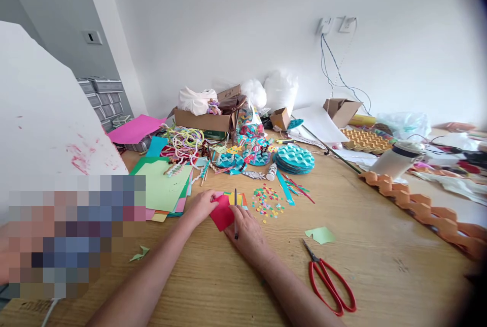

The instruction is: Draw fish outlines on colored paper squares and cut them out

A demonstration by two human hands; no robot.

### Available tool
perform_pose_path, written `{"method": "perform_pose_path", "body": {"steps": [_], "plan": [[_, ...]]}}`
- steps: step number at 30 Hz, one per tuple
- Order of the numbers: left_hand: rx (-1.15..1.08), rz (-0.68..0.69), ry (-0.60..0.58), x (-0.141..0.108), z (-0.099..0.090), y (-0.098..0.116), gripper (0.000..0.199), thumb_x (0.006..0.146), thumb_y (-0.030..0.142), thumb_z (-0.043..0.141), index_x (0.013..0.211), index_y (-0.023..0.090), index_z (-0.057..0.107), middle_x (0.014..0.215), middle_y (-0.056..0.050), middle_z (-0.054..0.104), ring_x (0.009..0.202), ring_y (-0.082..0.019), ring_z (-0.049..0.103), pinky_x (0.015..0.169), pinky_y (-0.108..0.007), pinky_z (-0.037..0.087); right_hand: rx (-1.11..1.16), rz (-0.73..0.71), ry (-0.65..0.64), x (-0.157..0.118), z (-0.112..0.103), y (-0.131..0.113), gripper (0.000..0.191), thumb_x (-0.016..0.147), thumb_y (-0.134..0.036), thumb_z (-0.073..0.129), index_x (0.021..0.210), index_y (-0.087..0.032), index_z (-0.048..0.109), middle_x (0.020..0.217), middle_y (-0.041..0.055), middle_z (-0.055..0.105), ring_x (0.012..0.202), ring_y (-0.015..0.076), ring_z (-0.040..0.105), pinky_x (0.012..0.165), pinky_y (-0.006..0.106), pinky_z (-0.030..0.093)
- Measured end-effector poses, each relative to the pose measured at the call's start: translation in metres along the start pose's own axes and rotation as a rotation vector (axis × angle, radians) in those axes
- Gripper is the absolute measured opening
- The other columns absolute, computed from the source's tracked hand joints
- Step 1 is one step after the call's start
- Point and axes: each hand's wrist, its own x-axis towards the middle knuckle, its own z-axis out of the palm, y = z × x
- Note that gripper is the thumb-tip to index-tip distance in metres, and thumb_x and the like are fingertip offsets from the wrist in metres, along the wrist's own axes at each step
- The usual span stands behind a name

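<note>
My left hand (203, 206) pinches the left edge of a small red sheet of paper (221, 214) just above the table. My right hand (249, 233) is at the sheet's right side, with a dark pen (236, 220) held upright along its fingers. Part of the right fingers is hidden behind the paper and pen. Behind the red sheet lie small yellow and orange paper pieces (236, 199). Round confetti dots (267, 200) in several colours are scattered right of them. Red-handled scissors (326, 280) rest to the right of my right forearm, beside a light green paper scrap (321, 235).
Stacked coloured sheets (162, 185) lie at left, near a blurred area. Farther back are a cardboard box (201, 120), blue paper discs (293, 159) and a white glue bottle (271, 171). An orange egg-carton strip (422, 205) and a white flask (399, 159) stand at right.
</note>
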Motion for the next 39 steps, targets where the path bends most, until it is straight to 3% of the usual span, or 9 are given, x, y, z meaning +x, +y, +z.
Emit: {"method": "perform_pose_path", "body": {"steps": [6, 9, 12, 16, 19, 29, 35, 39], "plan": [[-0.331, 0.017, 0.023, -0.017, -0.001, 0.001, 0.026, 0.09, 0.031, 0.056, 0.111, 0.015, 0.057, 0.109, -0.007, 0.061, 0.089, -0.02, 0.062, 0.076, -0.039, 0.053, 0.187, -0.083, 0.186, 0.002, -0.002, 0.013, 0.049, 0.075, -0.026, 0.06, 0.121, -0.015, 0.05, 0.119, 0.0151, 0.059, 0.111, 0.0306, 0.052, 0.096, 0.046, 0.041], [-0.538, 0.042, 0.031, -0.033, 0.002, 0.004, 0.019, 0.09, 0.03, 0.054, 0.098, 0.014, 0.058, 0.088, -0.002, 0.062, 0.07, -0.014, 0.06, 0.061, -0.029, 0.051, 0.381, 0.016, 0.284, 0.004, -0.005, 0.021, 0.043, 0.078, -0.03, 0.056, 0.118, -0.018, 0.049, 0.116, 0.0146, 0.06, 0.107, 0.0292, 0.055, 0.092, 0.046, 0.043], [-0.723, 0.068, 0.043, -0.048, 0.006, 0.009, 0.013, 0.086, 0.03, 0.051, 0.086, 0.016, 0.053, 0.069, 0.004, 0.055, 0.06, -0.011, 0.055, 0.049, -0.02, 0.043, 0.648, 0.15, 0.267, 0.005, -0.007, 0.023, 0.039, 0.077, -0.035, 0.058, 0.113, -0.02, 0.049, 0.112, 0.0125, 0.061, 0.09, 0.0249, 0.062, 0.079, 0.041, 0.048], [-0.882, 0.064, 0.057, -0.059, 0.012, 0.015, 0.018, 0.077, 0.036, 0.054, 0.077, 0.019, 0.048, 0.064, 0.005, 0.051, 0.055, -0.01, 0.05, 0.044, -0.018, 0.038, 1.052, 0.267, 0.236, 0.004, -0.009, 0.021, 0.043, 0.07, -0.04, 0.068, 0.105, -0.022, 0.052, 0.105, 0.0087, 0.063, 0.077, 0.0197, 0.063, 0.067, 0.033, 0.049], [-0.94, 0.05, 0.047, -0.061, 0.014, 0.016, 0.021, 0.071, 0.038, 0.057, 0.077, 0.019, 0.049, 0.064, 0.005, 0.05, 0.055, -0.011, 0.049, 0.041, -0.018, 0.036, 1.179, 0.303, 0.265, 0.004, -0.008, 0.019, 0.045, 0.063, -0.039, 0.075, 0.1, -0.023, 0.055, 0.096, 0.0055, 0.063, 0.07, 0.0168, 0.061, 0.06, 0.029, 0.048], [-1.013, 0.042, -0.033, -0.07, 0.009, 0.011, 0.029, 0.072, 0.045, 0.062, 0.082, 0.019, 0.056, 0.069, 0.003, 0.056, 0.058, -0.011, 0.051, 0.044, -0.018, 0.036, 1.069, 0.207, 0.349, 0.006, 0.001, 0.027, 0.039, 0.067, -0.031, 0.069, 0.101, -0.022, 0.052, 0.092, 0.0042, 0.062, 0.058, 0.0114, 0.054, 0.052, 0.024, 0.043], [-1.072, 0.033, -0.064, -0.065, 0.011, 0.006, 0.036, 0.063, 0.041, 0.072, 0.087, 0.016, 0.062, 0.079, -0.001, 0.067, 0.075, -0.019, 0.061, 0.066, -0.027, 0.046, 0.895, 0.067, 0.343, 0.002, 0.007, 0.025, 0.035, 0.074, -0.021, 0.059, 0.108, -0.023, 0.049, 0.1, 0.0054, 0.06, 0.059, 0.0103, 0.051, 0.054, 0.024, 0.044], [-1.102, 0.028, -0.027, -0.064, 0.016, 0.0, 0.037, 0.063, 0.041, 0.072, 0.089, 0.016, 0.063, 0.081, -0.002, 0.069, 0.078, -0.02, 0.063, 0.07, -0.029, 0.047, 0.849, 0.024, 0.376, 0.001, 0.005, 0.022, 0.033, 0.077, -0.019, 0.056, 0.108, -0.023, 0.048, 0.099, 0.0052, 0.059, 0.061, 0.0109, 0.052, 0.056, 0.025, 0.046]]}}
